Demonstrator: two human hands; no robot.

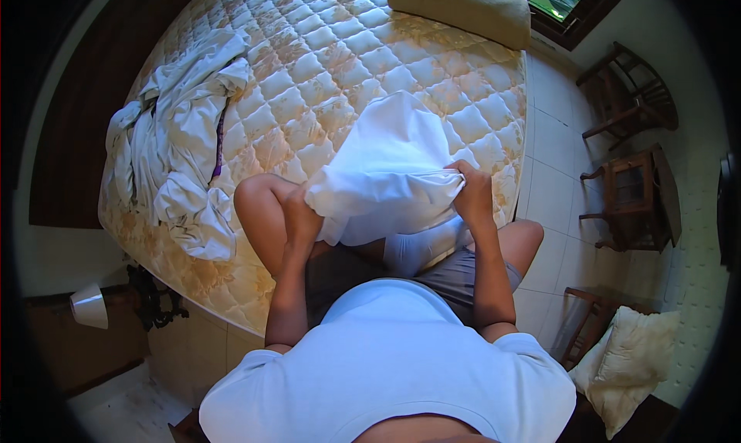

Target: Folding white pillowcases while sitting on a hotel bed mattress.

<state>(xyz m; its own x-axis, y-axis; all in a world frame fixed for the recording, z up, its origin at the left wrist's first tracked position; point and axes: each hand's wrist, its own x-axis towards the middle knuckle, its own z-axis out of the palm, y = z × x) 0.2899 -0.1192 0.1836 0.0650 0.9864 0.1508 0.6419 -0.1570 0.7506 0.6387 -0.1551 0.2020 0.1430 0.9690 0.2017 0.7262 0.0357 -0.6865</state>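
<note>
A white pillowcase-like cloth hangs spread between my hands over my crossed legs, its far end lying toward the mattress. My left hand is closed on its left edge, with the fingertips mostly hidden by the fabric. On the other side, my right hand pinches the gathered right edge, where several layers of hem show. Beneath the cloth, in my lap, sits another pale, white-blue fabric item; the cloth covers much of it, so its kind is unclear.
A rumpled heap of white sheets lies on the bed's left side. A rolled beige bolster rests at the far edge. Along the right stand a wooden chair, a small cabinet and a seat with cream pillows. A lamp is at lower left.
</note>
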